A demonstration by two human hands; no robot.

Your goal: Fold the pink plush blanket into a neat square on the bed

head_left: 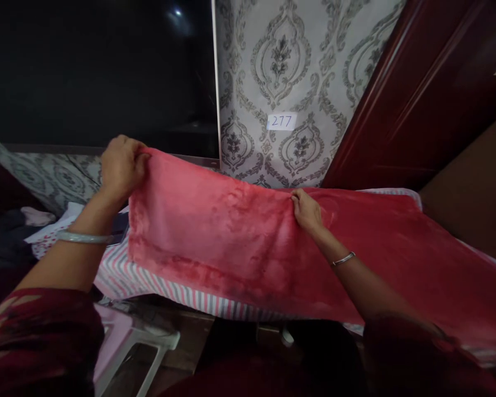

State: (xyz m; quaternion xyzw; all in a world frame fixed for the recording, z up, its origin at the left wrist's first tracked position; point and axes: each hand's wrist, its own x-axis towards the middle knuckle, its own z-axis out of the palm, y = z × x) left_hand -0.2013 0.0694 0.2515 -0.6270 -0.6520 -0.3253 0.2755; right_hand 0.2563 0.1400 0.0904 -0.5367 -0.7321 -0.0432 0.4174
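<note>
A red plush blanket (pixel 231 237) spreads along a surface covered with a striped cloth (pixel 190 295). My left hand (pixel 122 165) pinches the blanket's far left corner and lifts it in front of the television's lower edge. Further right along the same edge, my right hand (pixel 306 210) is closed on the fabric. Between both hands the edge is pulled fairly straight, and the raised part looks lighter red. To the right, the rest of the blanket lies mostly flat over the striped cloth.
A large dark television (pixel 99 77) stands behind on the left. Patterned wallpaper (pixel 281 55) carries a paper label (pixel 281 121) reading 277. A dark red door frame (pixel 376 110) rises at right. Below left is a plastic stool (pixel 149 336); dark clothes (pixel 4 242) are heaped at far left.
</note>
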